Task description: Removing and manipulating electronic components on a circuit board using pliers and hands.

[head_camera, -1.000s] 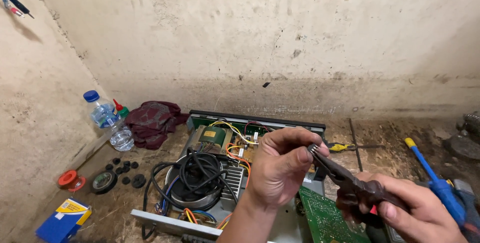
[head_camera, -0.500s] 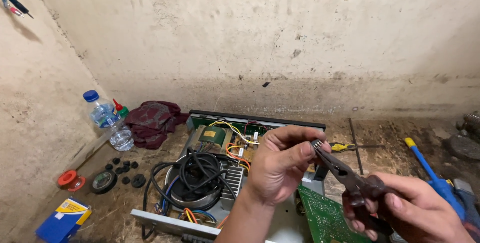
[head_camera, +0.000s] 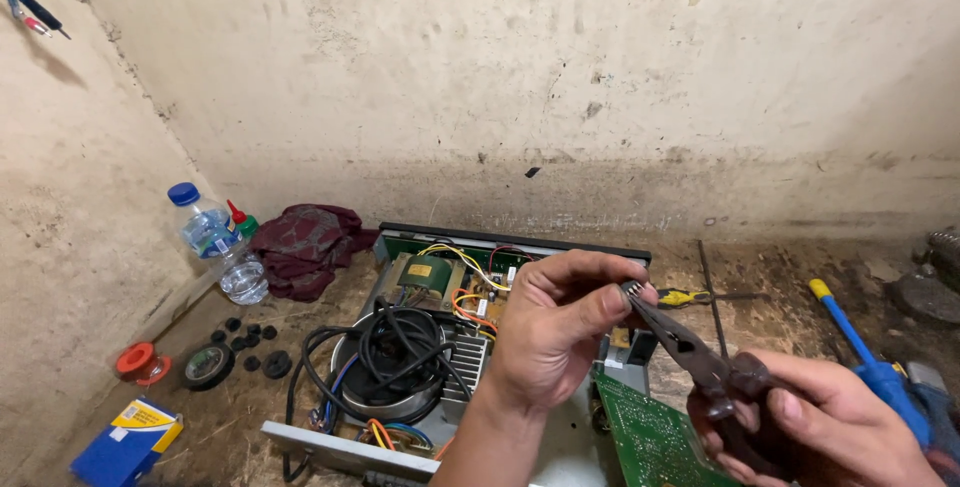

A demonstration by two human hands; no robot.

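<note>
A pair of long-nosed pliers (head_camera: 700, 357) is being gripped around its dark handles by the right hand (head_camera: 830, 427), fingers curled shut on them, low at about five o'clock in the view. The long axis of the pliers is being held on a slant, handles at five o'clock and nose aimed toward eleven o'clock, up into the left hand (head_camera: 560, 332). The left hand's thumb and fingertips (head_camera: 610, 297) are being pressed together in a pinch right at the plier tip; what is being pinched is too small to be made out, and whether the jaws are closed on it cannot be told. The meeting point is therefore lying at the left hand, which is the nearer one, with the right hand set back along the tool. Beneath both, an opened amplifier chassis (head_camera: 330, 442) is lying at seven o'clock with its coiled black cable (head_camera: 400, 347), a green circuit board (head_camera: 650, 437) is lying at six o'clock, and a blue-handled tool (head_camera: 870, 362) at three o'clock
</note>
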